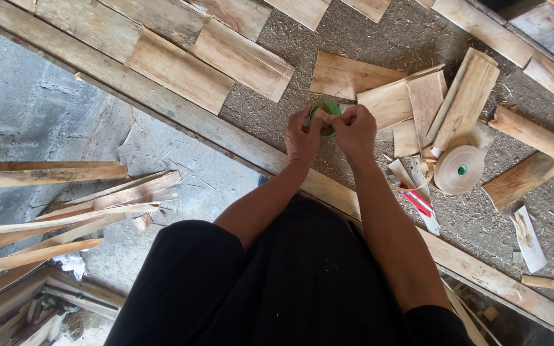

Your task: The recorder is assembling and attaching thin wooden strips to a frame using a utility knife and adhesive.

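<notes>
Both my hands meet over a gritty work surface, holding a small green ring-shaped tape roll (pixel 328 109) with tan tape on it. My left hand (pixel 302 139) grips the roll's left side. My right hand (pixel 355 131) pinches the roll's right side at the tape end. Much of the roll is hidden behind my fingers.
A big roll of tan tape (pixel 459 169) lies to the right, beside a red-handled tool (pixel 416 201). Flat wood veneer pieces (pixel 411 102) lie scattered around. A long wooden beam (pixel 161 102) crosses diagonally. Thin wood strips (pixel 52 224) pile at the left over a concrete floor.
</notes>
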